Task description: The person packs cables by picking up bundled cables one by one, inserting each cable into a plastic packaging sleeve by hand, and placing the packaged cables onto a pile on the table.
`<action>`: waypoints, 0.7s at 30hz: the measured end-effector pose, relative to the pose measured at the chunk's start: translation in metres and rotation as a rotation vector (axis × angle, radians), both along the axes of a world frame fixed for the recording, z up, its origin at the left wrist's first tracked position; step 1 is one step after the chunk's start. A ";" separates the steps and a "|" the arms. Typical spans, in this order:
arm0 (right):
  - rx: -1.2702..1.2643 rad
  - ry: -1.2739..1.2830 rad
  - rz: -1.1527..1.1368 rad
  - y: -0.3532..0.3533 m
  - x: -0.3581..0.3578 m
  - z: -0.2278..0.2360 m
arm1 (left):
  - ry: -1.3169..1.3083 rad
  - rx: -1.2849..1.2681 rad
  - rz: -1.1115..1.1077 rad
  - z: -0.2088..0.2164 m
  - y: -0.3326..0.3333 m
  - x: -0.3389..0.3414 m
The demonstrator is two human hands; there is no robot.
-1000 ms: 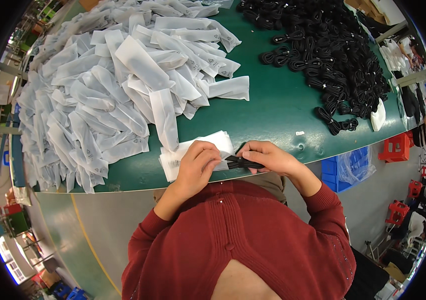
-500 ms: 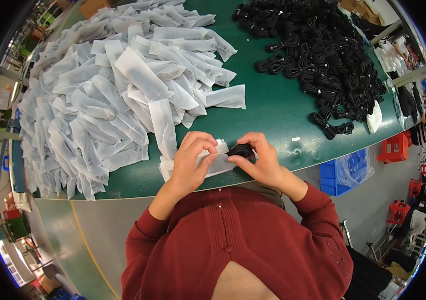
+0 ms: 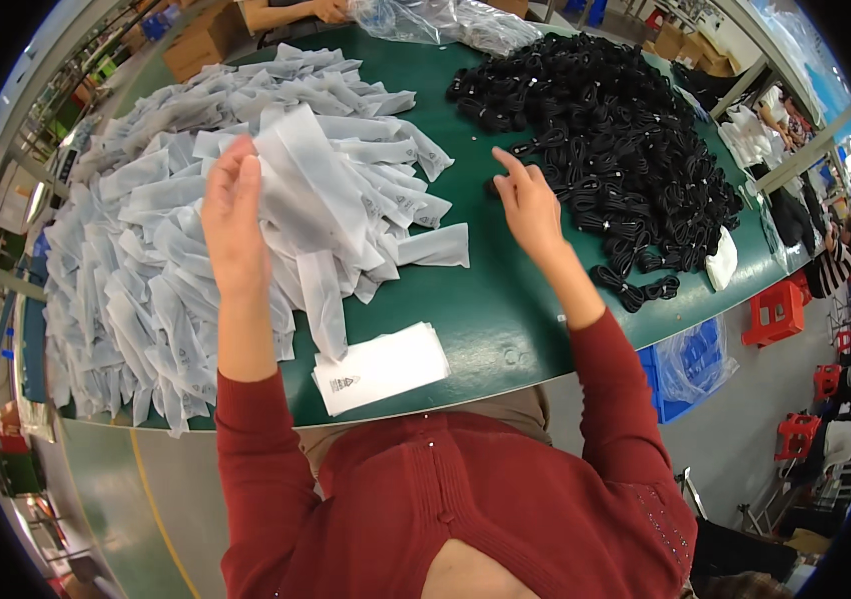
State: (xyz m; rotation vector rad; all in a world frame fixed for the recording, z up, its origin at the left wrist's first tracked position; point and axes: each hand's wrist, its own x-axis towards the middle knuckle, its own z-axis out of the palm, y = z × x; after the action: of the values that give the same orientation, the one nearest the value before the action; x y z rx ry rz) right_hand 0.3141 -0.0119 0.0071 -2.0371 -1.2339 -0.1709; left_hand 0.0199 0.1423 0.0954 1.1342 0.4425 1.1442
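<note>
My left hand (image 3: 234,215) is raised over the pile of translucent white bags (image 3: 166,260), its fingers stretched out and slightly blurred. Right beside its fingertips a filled white bag (image 3: 313,180) lies tilted above the others; any contact between them is hard to make out. Off to the right, my right hand (image 3: 530,205) reaches toward the heap of coiled black cables (image 3: 635,150), fingers apart and nothing in them. A stack of flat white bags (image 3: 385,367) lies at the table's near edge, between my forearms.
The green table (image 3: 415,299) curves away under both piles. Clear plastic sheeting (image 3: 445,22) lies at the far edge by another person's hand (image 3: 330,10). A white pouch (image 3: 722,262) sits right of the cables. On the floor stand a blue crate (image 3: 680,374) and a red stool (image 3: 775,311).
Both hands have parted from the near edge, the left to the bag pile, the right toward the cables. The black coil they held is out of sight. The view has tilted up.
</note>
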 end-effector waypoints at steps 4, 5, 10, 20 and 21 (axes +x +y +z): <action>-0.217 -0.348 -0.032 0.011 0.047 -0.050 | 0.436 0.617 0.264 -0.015 -0.045 0.000; -0.256 -0.386 -0.037 0.011 0.047 -0.053 | 0.528 0.654 0.134 -0.028 -0.062 -0.006; -0.366 -0.254 0.139 -0.011 -0.015 -0.034 | 0.701 0.690 -0.245 -0.113 -0.121 -0.017; -0.231 -0.362 0.407 -0.054 -0.044 -0.013 | 0.903 0.869 -0.011 -0.144 -0.160 -0.009; -0.248 -0.382 0.390 -0.056 -0.041 -0.013 | 0.895 0.867 -0.011 -0.146 -0.160 -0.008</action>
State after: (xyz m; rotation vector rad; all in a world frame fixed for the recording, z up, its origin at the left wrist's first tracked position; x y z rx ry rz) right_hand 0.2728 -0.0683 -0.0054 -1.9756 -1.9498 -0.2357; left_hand 0.0119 -0.0177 -0.0506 2.4239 0.6281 0.7521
